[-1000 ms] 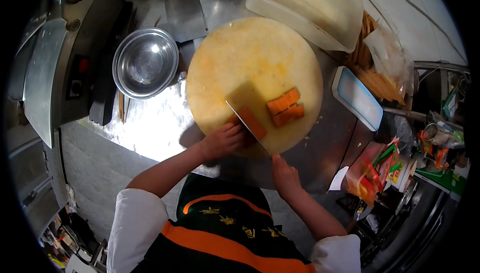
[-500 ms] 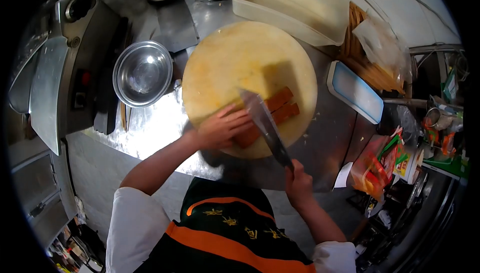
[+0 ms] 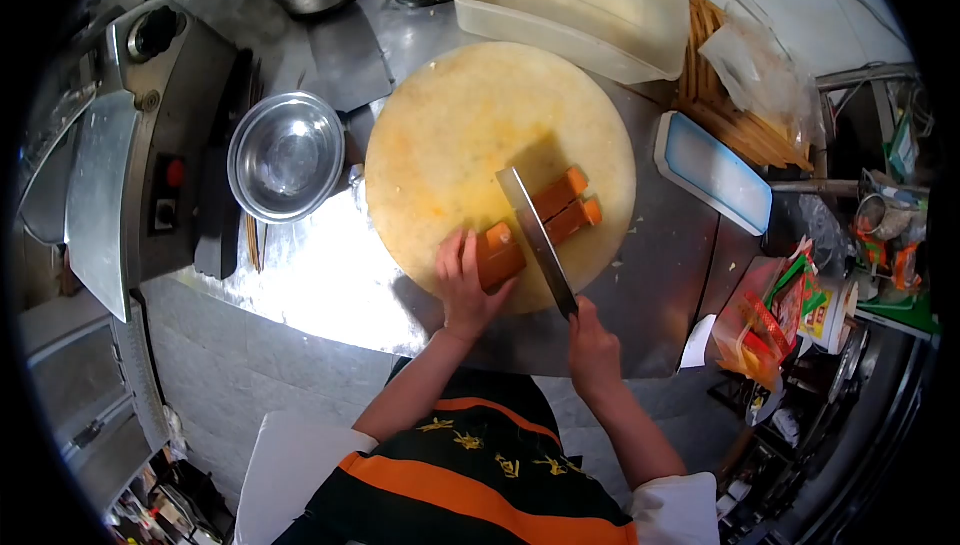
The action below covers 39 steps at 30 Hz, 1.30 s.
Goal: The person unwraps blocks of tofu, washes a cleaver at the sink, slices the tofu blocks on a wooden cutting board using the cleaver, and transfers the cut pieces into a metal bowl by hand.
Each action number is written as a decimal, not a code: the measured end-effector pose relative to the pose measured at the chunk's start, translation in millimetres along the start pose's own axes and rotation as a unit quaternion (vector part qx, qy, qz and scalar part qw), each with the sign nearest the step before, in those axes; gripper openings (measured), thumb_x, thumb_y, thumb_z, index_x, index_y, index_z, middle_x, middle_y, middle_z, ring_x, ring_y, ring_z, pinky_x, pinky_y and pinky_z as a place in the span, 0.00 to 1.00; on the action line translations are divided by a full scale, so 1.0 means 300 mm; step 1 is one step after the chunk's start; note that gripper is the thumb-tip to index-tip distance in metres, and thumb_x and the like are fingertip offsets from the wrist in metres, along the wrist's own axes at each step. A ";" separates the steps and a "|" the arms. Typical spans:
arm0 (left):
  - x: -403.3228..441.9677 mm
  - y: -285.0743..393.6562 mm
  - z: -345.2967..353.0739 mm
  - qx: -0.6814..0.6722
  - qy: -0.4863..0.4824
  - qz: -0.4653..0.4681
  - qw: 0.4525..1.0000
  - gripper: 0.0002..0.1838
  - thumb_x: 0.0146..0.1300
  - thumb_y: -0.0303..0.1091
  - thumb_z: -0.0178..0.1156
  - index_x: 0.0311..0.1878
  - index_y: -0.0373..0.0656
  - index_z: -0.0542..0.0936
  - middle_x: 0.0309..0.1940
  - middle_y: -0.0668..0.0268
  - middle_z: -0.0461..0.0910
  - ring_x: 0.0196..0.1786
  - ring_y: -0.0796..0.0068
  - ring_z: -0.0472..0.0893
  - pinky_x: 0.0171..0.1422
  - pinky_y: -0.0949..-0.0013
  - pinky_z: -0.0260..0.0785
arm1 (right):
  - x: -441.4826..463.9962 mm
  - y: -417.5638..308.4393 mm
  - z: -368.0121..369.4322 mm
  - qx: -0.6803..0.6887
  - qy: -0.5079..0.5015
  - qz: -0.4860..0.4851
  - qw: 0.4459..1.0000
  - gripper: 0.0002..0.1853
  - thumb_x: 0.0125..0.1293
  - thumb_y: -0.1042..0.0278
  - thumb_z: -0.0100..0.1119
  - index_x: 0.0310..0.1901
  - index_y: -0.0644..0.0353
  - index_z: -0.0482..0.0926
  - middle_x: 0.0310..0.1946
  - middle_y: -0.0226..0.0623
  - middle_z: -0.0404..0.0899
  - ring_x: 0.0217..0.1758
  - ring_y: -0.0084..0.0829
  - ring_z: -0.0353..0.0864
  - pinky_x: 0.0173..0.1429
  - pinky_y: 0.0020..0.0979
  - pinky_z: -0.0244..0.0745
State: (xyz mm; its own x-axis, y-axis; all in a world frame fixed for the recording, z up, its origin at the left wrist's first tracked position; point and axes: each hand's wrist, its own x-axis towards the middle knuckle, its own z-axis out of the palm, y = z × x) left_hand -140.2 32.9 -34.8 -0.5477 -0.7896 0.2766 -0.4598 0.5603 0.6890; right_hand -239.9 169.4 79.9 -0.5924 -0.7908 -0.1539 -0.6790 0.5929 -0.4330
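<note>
A round cutting board [image 3: 450, 125] bears long orange-brown food pieces with lighter orange ends; their kind I cannot tell. My right hand [image 3: 595, 347] is closed round the handle of a cleaver [image 3: 537, 235]. Its blade stands on edge between two groups of pieces. Left of the blade, my left hand [image 3: 466, 290] grips the near pieces [image 3: 501, 260], fingers on the far side and thumb on the near side. Beyond the blade, the far pieces [image 3: 562, 210] lie side by side, with no hand on them.
A steel bowl [image 3: 287, 155] stands left of the board, beside a machine [image 3: 150, 135] with a red button. Behind the board is a large plastic tub [image 3: 570, 50]. To the right are a blue-and-white tray [image 3: 715, 173], wooden sticks [image 3: 725, 130] and colourful packets [image 3: 765, 320].
My left hand has turned and drawn back round the near pieces, baring their cut ends. These pieces now lie apart from the far ones. The cleaver has shifted slightly right, its blade more upright.
</note>
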 end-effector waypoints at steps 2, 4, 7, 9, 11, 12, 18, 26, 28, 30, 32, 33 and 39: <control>0.006 0.004 -0.009 -0.034 0.025 -0.012 0.999 0.39 0.51 0.48 0.61 0.62 0.37 0.60 0.59 0.49 0.60 0.62 0.47 0.58 0.66 0.52 0.50 | 0.004 0.010 0.027 -0.016 0.000 -0.013 1.000 0.14 0.60 0.76 0.47 0.49 0.60 0.68 0.30 0.47 0.77 0.25 0.45 0.78 0.27 0.40 0.74; 0.014 0.004 -0.014 -0.185 0.028 -0.110 0.976 0.35 0.61 0.46 0.50 0.64 0.33 0.56 0.66 0.48 0.51 0.68 0.51 0.51 0.71 0.57 0.42 | 0.003 0.014 0.046 -0.033 0.000 -0.023 0.999 0.15 0.59 0.77 0.46 0.50 0.60 0.68 0.30 0.46 0.77 0.25 0.45 0.78 0.27 0.40 0.74; 0.017 0.011 -0.024 -0.238 0.016 -0.122 0.963 0.33 0.65 0.46 0.42 0.65 0.30 0.53 0.67 0.46 0.48 0.70 0.49 0.47 0.72 0.56 0.37 | 0.012 -0.006 0.065 -0.047 -0.020 -0.015 0.999 0.17 0.57 0.79 0.46 0.50 0.61 0.67 0.29 0.46 0.76 0.24 0.46 0.78 0.26 0.40 0.75; 0.010 0.003 -0.020 -0.240 0.010 -0.117 0.964 0.33 0.65 0.47 0.41 0.65 0.31 0.53 0.67 0.46 0.48 0.70 0.49 0.47 0.72 0.56 0.36 | 0.017 -0.025 0.067 -0.031 -0.013 -0.012 0.999 0.14 0.61 0.76 0.48 0.49 0.62 0.68 0.28 0.52 0.76 0.24 0.50 0.77 0.24 0.42 0.72; 0.010 -0.004 -0.024 -0.241 0.004 -0.112 0.964 0.34 0.65 0.47 0.41 0.65 0.31 0.52 0.68 0.47 0.48 0.71 0.50 0.46 0.72 0.56 0.35 | 0.019 -0.026 0.073 -0.029 -0.005 -0.021 0.999 0.16 0.58 0.78 0.48 0.50 0.62 0.67 0.28 0.50 0.75 0.24 0.49 0.77 0.25 0.41 0.73; 0.010 -0.009 -0.027 -0.255 -0.006 -0.094 0.962 0.33 0.64 0.46 0.44 0.65 0.32 0.53 0.68 0.48 0.48 0.71 0.50 0.46 0.72 0.56 0.35 | 0.019 -0.027 0.075 -0.026 0.004 -0.029 0.999 0.19 0.56 0.79 0.47 0.51 0.62 0.66 0.27 0.47 0.74 0.23 0.48 0.77 0.26 0.41 0.74; 0.047 -0.046 -0.142 -0.080 -0.108 0.114 0.984 0.25 0.56 0.36 0.56 0.57 0.38 0.67 0.61 0.54 0.61 0.67 0.55 0.57 0.70 0.56 0.44 | 0.019 -0.043 0.032 -0.009 0.013 -0.019 1.000 0.19 0.56 0.80 0.47 0.51 0.63 0.67 0.29 0.49 0.75 0.24 0.48 0.77 0.26 0.41 0.74; 0.139 -0.113 -0.102 -0.026 -0.203 0.359 0.911 0.19 0.47 0.28 0.59 0.47 0.38 0.75 0.46 0.60 0.73 0.54 0.61 0.71 0.61 0.58 0.63 | -0.017 -0.086 0.018 -0.012 -0.015 -0.016 1.000 0.16 0.58 0.79 0.48 0.49 0.63 0.67 0.28 0.49 0.76 0.24 0.47 0.78 0.26 0.40 0.73; 0.150 -0.112 -0.103 -0.025 -0.206 0.382 0.900 0.20 0.47 0.29 0.59 0.46 0.38 0.76 0.45 0.61 0.73 0.53 0.62 0.71 0.60 0.61 0.64 | -0.019 -0.088 0.019 -0.007 -0.006 -0.018 1.000 0.13 0.61 0.76 0.49 0.49 0.63 0.67 0.26 0.51 0.75 0.24 0.48 0.77 0.24 0.40 0.72; 0.161 -0.101 -0.112 -0.016 -0.208 0.387 0.898 0.18 0.49 0.29 0.57 0.45 0.38 0.76 0.44 0.62 0.73 0.53 0.64 0.71 0.59 0.63 0.64 | -0.021 -0.088 0.019 0.003 -0.003 -0.030 1.000 0.13 0.61 0.76 0.49 0.48 0.63 0.67 0.27 0.52 0.75 0.23 0.48 0.77 0.24 0.40 0.72; 0.165 -0.096 -0.118 -0.007 -0.209 0.392 0.896 0.16 0.51 0.30 0.55 0.45 0.38 0.76 0.44 0.63 0.73 0.53 0.65 0.71 0.59 0.65 0.63 | -0.019 -0.097 0.011 -0.001 -0.010 -0.027 1.000 0.13 0.61 0.76 0.49 0.48 0.63 0.67 0.28 0.52 0.75 0.24 0.48 0.77 0.24 0.40 0.72; 0.166 -0.096 -0.118 -0.006 -0.211 0.391 0.896 0.16 0.51 0.30 0.55 0.45 0.38 0.76 0.44 0.63 0.73 0.53 0.66 0.71 0.59 0.66 0.63 | -0.019 -0.099 0.008 -0.005 -0.018 -0.024 1.000 0.13 0.61 0.76 0.49 0.48 0.64 0.67 0.28 0.52 0.75 0.24 0.49 0.77 0.24 0.40 0.72; 0.170 -0.092 -0.123 0.002 -0.224 0.388 0.894 0.16 0.52 0.31 0.54 0.46 0.39 0.76 0.45 0.65 0.73 0.54 0.67 0.70 0.59 0.67 0.62 | -0.016 -0.098 0.008 -0.002 -0.029 -0.020 0.999 0.13 0.62 0.76 0.49 0.48 0.64 0.67 0.29 0.53 0.76 0.24 0.49 0.77 0.24 0.40 0.72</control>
State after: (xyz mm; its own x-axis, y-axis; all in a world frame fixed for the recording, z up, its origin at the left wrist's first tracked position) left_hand -129.8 -32.1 -15.0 -0.9276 0.0162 0.3731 0.1778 0.8977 0.4031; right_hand -216.1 155.4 91.0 -0.5384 -0.8215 -0.1878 -0.7036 0.5608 -0.4363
